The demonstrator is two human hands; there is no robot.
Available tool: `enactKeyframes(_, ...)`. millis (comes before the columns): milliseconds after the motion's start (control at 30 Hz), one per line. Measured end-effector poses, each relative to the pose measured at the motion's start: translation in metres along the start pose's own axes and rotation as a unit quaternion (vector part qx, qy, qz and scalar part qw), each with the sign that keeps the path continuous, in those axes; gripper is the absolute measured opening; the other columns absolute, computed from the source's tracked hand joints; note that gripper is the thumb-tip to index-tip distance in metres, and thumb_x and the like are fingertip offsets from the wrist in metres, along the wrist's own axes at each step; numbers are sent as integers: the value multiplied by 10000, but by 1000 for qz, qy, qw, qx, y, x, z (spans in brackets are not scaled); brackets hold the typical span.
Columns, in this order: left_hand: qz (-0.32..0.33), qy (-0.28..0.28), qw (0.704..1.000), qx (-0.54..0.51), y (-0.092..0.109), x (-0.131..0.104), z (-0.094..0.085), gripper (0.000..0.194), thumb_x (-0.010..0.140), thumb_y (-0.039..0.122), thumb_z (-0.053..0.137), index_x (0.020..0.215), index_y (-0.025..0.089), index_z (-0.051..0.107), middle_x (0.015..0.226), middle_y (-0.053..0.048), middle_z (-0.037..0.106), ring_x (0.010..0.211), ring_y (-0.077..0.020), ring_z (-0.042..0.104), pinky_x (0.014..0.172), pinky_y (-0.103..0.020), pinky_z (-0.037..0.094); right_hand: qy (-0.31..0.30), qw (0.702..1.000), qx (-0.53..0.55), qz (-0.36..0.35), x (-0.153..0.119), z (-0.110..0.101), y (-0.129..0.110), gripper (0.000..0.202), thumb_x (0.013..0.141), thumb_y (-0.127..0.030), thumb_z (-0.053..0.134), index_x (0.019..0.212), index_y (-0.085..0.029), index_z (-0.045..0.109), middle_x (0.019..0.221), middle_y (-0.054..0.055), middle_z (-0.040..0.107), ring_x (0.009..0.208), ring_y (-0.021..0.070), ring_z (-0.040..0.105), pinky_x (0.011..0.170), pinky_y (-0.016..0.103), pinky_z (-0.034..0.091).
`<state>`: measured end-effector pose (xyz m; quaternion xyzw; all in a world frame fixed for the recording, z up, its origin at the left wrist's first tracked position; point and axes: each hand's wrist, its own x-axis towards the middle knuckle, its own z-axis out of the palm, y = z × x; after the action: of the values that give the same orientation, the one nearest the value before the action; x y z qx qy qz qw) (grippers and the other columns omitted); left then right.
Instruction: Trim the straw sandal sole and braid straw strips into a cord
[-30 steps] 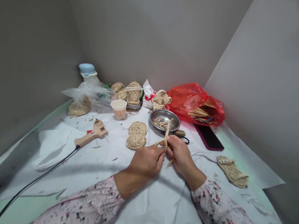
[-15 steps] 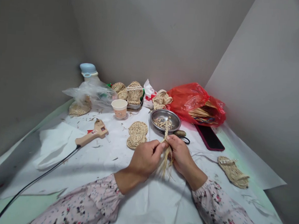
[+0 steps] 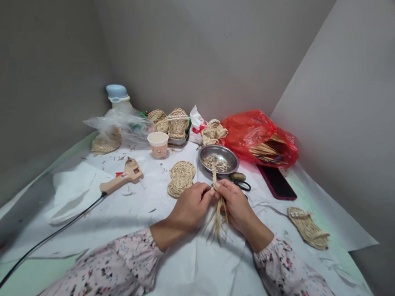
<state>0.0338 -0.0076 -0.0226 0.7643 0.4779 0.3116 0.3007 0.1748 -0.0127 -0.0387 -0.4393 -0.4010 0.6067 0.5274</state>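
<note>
Between my two hands is a short straw braid (image 3: 214,175), its plaited end pointing away from me over the near rim of a metal bowl (image 3: 228,161). Loose straw strands (image 3: 218,219) hang from it toward me. My left hand (image 3: 193,202) is closed, thumb and fingers pinching the braid's left side. My right hand (image 3: 235,200) pinches it from the right, also closed. Just beyond my left hand lies a coiled straw sole (image 3: 182,178) shaped like a figure eight. Black-handled scissors (image 3: 242,185) are partly hidden beyond my right hand.
A glue gun (image 3: 124,179) with a black cord lies at left, near a paper cup (image 3: 157,144). Behind the bowl is a red plastic bag (image 3: 249,129) holding straw. A phone (image 3: 276,182) and a small woven slipper (image 3: 308,228) lie at right. White paper covers the table.
The braid's far end has shifted slightly left and lower. My right hand has moved a little left, closer to my left hand, and the loose strands hang slightly lower.
</note>
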Motion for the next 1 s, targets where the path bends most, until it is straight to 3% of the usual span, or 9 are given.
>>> enactKeyframes(167,-49,-10,996,-79,-4,1,3,262,865,302,414,635,197,486,571,24,497,580,-144,482,575,-269,344,-6,1000,9,2,0,0,-1,271,752,-397,673,729,-180,510,545,-81,450,379,35,288,376,204,184)
enactKeyframes(367,-123,-57,947,-292,-9,1,10,230,856,367,438,730,186,502,596,32,536,474,-102,500,483,-223,379,-21,999,23,16,-3,4,-4,315,734,-426,685,696,-186,484,517,-78,448,374,56,380,370,203,239)
enactKeyframes(600,-145,-72,926,-340,-5,0,9,400,867,536,412,752,165,508,585,25,531,441,-89,485,455,-216,399,-51,998,26,16,-5,6,-5,284,741,-405,676,700,-199,485,525,-62,502,416,102,489,415,225,365)
enactKeyframes(700,-147,-92,920,-351,-8,0,10,377,860,531,434,758,172,486,575,35,513,416,-82,466,409,-201,355,-75,997,6,21,-4,4,-3,269,757,-414,653,722,-198,498,544,-33,553,448,134,543,448,244,396)
enactKeyframes(1000,-186,-116,888,-404,-3,1,3,353,797,513,543,710,198,410,547,97,318,412,-42,252,375,-178,135,-33,998,-48,6,-1,-3,4,223,768,-380,656,753,-184,551,572,-53,494,447,79,411,425,206,287)
